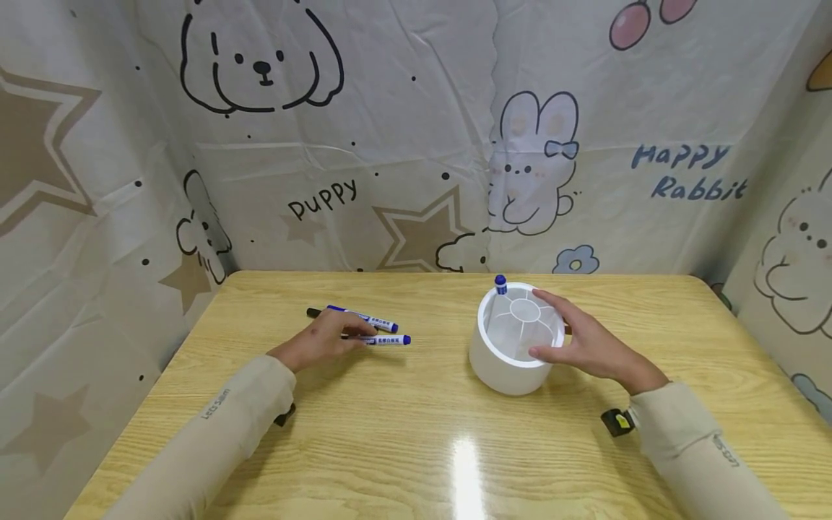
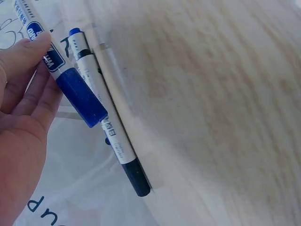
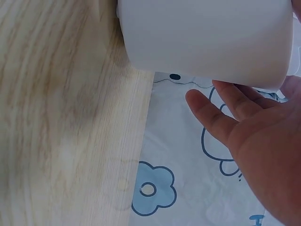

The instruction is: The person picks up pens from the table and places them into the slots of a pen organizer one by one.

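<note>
One wood-grain table (image 1: 364, 433), cartoon-print cloth (image 1: 403, 130) behind; left fingers (image 2: 30, 52) pinch blue-capped marker (image 2: 55, 61), right fingers (image 1: 562, 306) grip white holder (image 1: 507, 377).

The place looks like a small desk nook screened by cloth, though whether it belongs to a home, an office or a studio cannot be told. Creased pale cloth (image 1: 403, 108) printed with a puppy (image 1: 263, 68), rabbits (image 1: 533, 166) and stars stands behind and on both sides of a wood-grain desk (image 1: 383, 426). Markers (image 1: 385, 324) and a white round organiser (image 1: 510, 375) give it a stationery-desk look.
</note>
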Action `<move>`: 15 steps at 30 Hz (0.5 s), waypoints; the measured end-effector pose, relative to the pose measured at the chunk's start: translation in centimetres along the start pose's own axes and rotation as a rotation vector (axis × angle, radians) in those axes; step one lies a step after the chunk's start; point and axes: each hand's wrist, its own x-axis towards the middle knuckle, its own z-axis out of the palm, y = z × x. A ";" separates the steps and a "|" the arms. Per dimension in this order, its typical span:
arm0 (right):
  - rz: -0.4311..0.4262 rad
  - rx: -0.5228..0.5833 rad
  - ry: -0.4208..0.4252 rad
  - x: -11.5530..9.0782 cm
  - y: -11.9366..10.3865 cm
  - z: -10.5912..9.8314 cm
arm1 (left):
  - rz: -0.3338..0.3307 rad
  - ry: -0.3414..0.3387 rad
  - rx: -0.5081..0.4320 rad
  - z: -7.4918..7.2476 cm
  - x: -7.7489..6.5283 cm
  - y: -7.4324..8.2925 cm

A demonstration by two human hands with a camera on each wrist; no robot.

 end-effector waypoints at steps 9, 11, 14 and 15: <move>0.014 0.002 -0.009 0.0 -0.2 -0.1 | 0.004 0.035 -0.070 -0.4 0.1 0.7; 0.017 0.002 -0.012 0.0 -0.2 -0.1 | 0.013 0.048 -0.095 -0.4 0.1 0.8; 0.020 0.005 -0.015 0.0 -0.3 -0.1 | 0.002 0.062 -0.147 -0.5 0.1 1.1; 0.020 0.006 -0.016 0.0 -0.3 -0.1 | -0.002 0.065 -0.158 -0.5 0.2 1.2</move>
